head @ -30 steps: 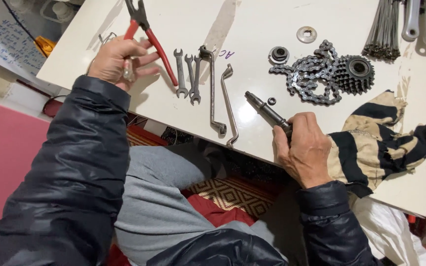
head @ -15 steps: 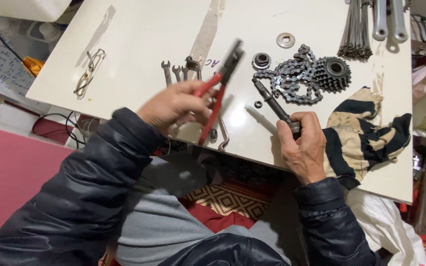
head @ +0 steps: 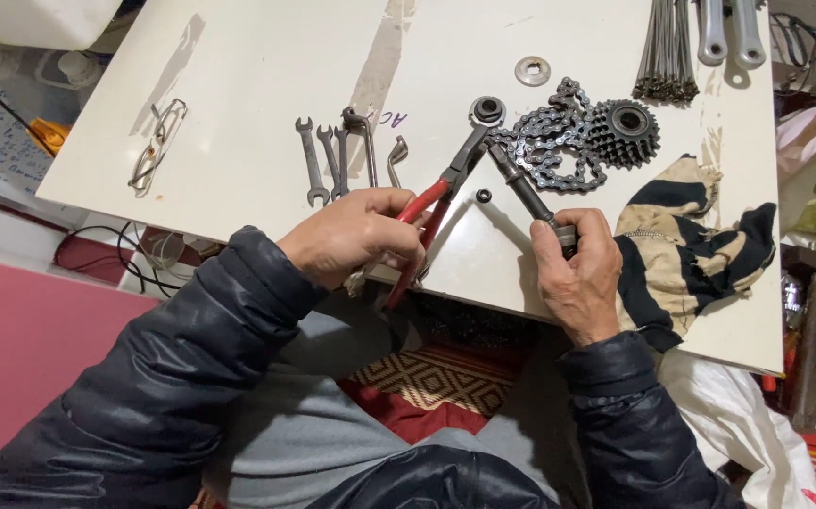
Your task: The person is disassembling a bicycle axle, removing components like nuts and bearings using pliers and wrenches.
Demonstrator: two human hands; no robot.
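Left hand [head: 356, 240] squeezing red pliers [head: 436, 203], right hand [head: 577, 273] gripping dark axle [head: 521, 184]; loose squeeze could slip, pinch fingers.

The pliers [head: 438, 203], red-handled with dark metal jaws, are lying slantwise in the grip of the left hand [head: 356, 236], handles spreading below the fingers and the nose pointing up and away toward the right hand [head: 577, 273]. The axle [head: 521, 184], a dark slim rod, is sticking up at a tilt from the right fist, its far end meeting the pliers' nose.
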